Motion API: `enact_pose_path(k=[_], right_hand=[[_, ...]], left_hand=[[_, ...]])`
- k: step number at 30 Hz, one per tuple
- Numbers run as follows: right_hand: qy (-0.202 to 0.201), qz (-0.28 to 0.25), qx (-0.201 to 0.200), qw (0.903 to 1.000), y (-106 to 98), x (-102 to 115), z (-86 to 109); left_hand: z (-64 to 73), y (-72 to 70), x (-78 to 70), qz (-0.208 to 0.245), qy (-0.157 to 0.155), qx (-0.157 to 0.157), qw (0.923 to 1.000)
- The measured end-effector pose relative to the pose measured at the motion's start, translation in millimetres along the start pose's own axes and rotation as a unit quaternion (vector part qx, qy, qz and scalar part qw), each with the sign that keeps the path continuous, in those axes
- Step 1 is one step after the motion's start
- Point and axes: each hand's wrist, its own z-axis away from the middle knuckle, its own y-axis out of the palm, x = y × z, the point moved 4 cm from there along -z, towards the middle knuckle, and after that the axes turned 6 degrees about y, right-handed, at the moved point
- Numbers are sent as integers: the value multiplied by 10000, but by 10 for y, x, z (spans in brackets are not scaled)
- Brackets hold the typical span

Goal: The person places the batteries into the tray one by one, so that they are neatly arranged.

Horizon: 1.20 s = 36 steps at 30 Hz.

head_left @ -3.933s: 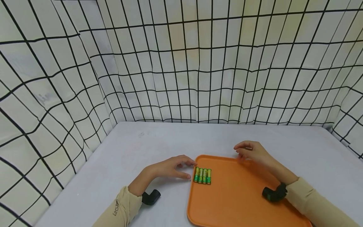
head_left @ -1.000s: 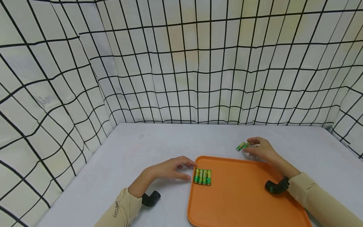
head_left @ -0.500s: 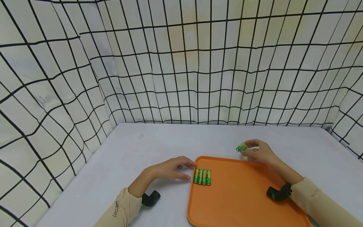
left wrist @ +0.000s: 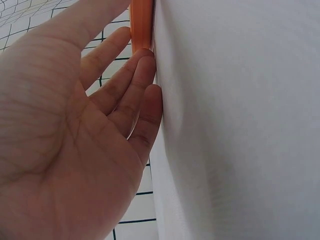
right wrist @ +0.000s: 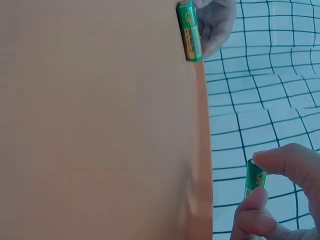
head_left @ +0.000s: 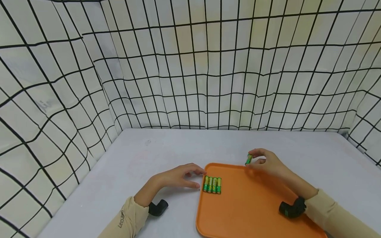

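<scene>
My right hand point(head_left: 269, 163) pinches a green-and-yellow battery point(head_left: 248, 160) between thumb and finger, just above the far rim of the orange tray point(head_left: 238, 208). In the right wrist view the battery point(right wrist: 255, 177) stands near upright between the fingertips; whether a second one hides behind it I cannot tell. Several matching batteries point(head_left: 212, 185) lie side by side in the tray's far left corner. My left hand point(head_left: 181, 175) rests beside that corner, fingers relaxed and holding nothing. The left wrist view has its fingertips at the orange rim point(left wrist: 142, 25).
A white cloth-covered table point(head_left: 166, 142) lies under the tray. White walls with a black grid point(head_left: 190, 66) rise behind and to the sides. Black wrist cameras sit on the left wrist point(head_left: 158, 207) and the right wrist point(head_left: 292, 207).
My right hand was beyond the tray with two batteries at its fingertips; it has come nearer and left to the far rim, where one shows. The left hand and battery row have stayed put.
</scene>
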Motion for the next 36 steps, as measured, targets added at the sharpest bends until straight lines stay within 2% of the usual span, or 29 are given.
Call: enact_pose_path(k=[21, 28, 36], right_hand=[[-263, -353, 654, 9969, 361, 222, 157], [-468, -361, 993, 9933, 500, 235, 194], [-480, -424, 1415, 9879, 652, 194, 213]], left_hand=[[1, 0, -13, -27, -9, -14, 10000], [2, -8, -13, -14, -5, 20, 10000], [5, -9, -16, -4, 10, 55, 10000]])
